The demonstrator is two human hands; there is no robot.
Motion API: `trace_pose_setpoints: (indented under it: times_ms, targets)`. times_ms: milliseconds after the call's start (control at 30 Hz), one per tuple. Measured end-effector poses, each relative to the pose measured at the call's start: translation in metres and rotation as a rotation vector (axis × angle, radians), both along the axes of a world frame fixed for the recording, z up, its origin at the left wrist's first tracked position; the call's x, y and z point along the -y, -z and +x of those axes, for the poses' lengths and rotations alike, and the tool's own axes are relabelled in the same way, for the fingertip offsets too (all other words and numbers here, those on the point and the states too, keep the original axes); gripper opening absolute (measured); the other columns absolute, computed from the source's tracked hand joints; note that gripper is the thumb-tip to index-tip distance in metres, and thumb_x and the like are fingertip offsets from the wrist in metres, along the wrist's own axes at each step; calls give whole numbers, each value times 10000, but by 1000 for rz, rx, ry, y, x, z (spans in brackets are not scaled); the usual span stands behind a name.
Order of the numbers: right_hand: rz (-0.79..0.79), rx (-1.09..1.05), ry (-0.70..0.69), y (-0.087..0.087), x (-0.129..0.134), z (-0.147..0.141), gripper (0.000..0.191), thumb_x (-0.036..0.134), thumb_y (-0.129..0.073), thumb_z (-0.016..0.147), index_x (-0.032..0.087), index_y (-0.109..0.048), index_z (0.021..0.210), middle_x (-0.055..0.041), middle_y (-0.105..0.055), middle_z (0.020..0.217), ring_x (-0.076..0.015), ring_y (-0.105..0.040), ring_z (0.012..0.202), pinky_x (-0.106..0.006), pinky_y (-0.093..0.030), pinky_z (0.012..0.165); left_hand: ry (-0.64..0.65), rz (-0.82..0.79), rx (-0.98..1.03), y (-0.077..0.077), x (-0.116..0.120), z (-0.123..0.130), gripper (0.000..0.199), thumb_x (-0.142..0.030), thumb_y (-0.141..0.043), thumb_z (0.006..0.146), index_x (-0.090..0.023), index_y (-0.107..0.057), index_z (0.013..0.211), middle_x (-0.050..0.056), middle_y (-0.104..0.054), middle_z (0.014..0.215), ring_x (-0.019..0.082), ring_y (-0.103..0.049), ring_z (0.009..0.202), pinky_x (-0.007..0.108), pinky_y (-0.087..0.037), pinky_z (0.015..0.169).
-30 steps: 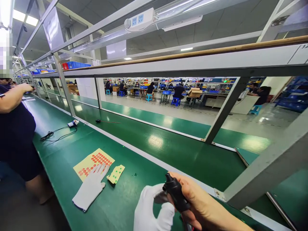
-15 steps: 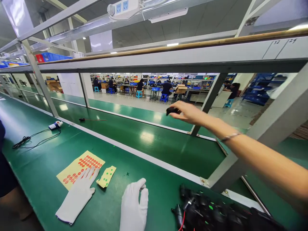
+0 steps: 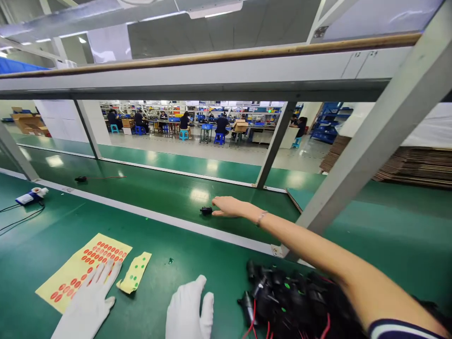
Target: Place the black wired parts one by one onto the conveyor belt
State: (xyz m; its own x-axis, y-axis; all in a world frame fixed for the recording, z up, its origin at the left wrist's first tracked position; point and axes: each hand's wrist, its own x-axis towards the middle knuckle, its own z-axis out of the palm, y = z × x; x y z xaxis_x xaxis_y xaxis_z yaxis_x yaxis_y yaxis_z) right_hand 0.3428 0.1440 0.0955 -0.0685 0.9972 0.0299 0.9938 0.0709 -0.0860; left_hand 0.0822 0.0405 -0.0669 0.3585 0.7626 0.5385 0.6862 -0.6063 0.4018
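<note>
My bare right hand (image 3: 229,207), with a bracelet at the wrist, reaches over the sunken green belt (image 3: 169,193). Its thumb and fingers are apart, right beside a small black cylindrical part (image 3: 205,211) lying on the belt; whether a fingertip still touches it I cannot tell. White-gloved, my left hand (image 3: 189,308) is over the near green bench, thumb apart from the fingers, with nothing visible in it. Under my right arm lies a pile of black cylindrical parts (image 3: 289,301) with red wires, some bearing green dots.
An empty white glove (image 3: 86,301) overlaps a yellow sheet of red oval stickers (image 3: 99,249). Beside it lies a smaller sheet of green dots (image 3: 136,272). Another black part with a wire (image 3: 81,179) is on the belt. A slanting metal post (image 3: 335,188) stands near my right arm.
My right hand has lowered to the belt and let go of the black part, which now lies there. My left fingers have straightened somewhat. The view has swung right.
</note>
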Motion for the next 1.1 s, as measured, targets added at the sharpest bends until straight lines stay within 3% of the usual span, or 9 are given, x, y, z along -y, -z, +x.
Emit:
trace_pose_setpoints:
  times_ms: [100,167,300,433,567,733,867,933,1100]
  targets:
    - [-119,110,-62,7,70,-4,229,379,-609,992,176,-675,1075,-48,-707,1040,-171,-681,864,-362,-577,798,72,-54,65,-10,-1,-6,309,-328,-480,967,-236,-693,1171,73,-776,976,256,-745,884,397,-599,742]
    - [-155,186,-63,20,124,-15,292,427,-654,952,150,-670,1042,-35,-705,958,-172,-682,809,-364,-574,758,132,-177,121,-22,1,-7,323,-358,-475,968,-218,-689,1166,84,-773,1000,270,-734,928,445,-595,801]
    - [-47,308,44,58,198,-48,487,475,-845,741,108,-674,1010,-146,-715,904,-317,-696,826,-447,-564,732,203,-450,268,-48,12,-1,365,-374,-443,959,-168,-689,1132,130,-749,1061,296,-687,1032,550,-519,965]
    - [118,338,122,83,210,-67,383,328,-846,739,121,-649,995,-191,-701,857,-374,-683,774,-465,-541,678,248,-521,315,-66,26,4,345,-365,-439,955,-193,-693,1113,108,-743,1111,258,-673,1074,501,-499,1019]
    - [244,283,63,79,210,-60,312,189,-776,762,133,-610,1021,-168,-707,841,-342,-691,742,-430,-551,647,274,-622,383,-78,38,-1,336,-367,-436,958,-195,-697,1081,106,-747,1127,245,-681,1082,464,-504,1026]
    - [371,78,-198,57,229,-47,353,197,-673,837,183,-486,1137,-136,-718,979,-275,-734,866,-363,-616,717,357,-757,482,-94,55,-4,369,-366,-414,972,-175,-700,1105,109,-761,1132,227,-701,1076,400,-525,1018]
    - [493,-246,-500,45,242,-55,521,142,-613,851,268,-360,1288,-143,-704,1224,-261,-708,1131,-398,-604,932,697,-927,574,-113,69,-8,367,-379,-480,970,-193,-704,1194,68,-737,1220,223,-668,1133,361,-488,1045]
    - [533,-444,-628,41,245,-61,630,90,-629,845,313,-339,1358,-127,-720,1245,-271,-702,1156,-455,-588,974,834,-1004,582,-121,75,-12,374,-397,-549,942,-202,-706,1220,57,-733,1220,250,-663,1119,376,-484,1025]
    - [556,-497,-707,37,252,-74,844,55,-676,851,349,-225,1502,-139,-741,1240,-293,-708,1145,-521,-589,966,806,-1006,550,-123,79,-20,409,-474,-725,806,-186,-760,1094,63,-756,1143,303,-664,1109,376,-480,997]
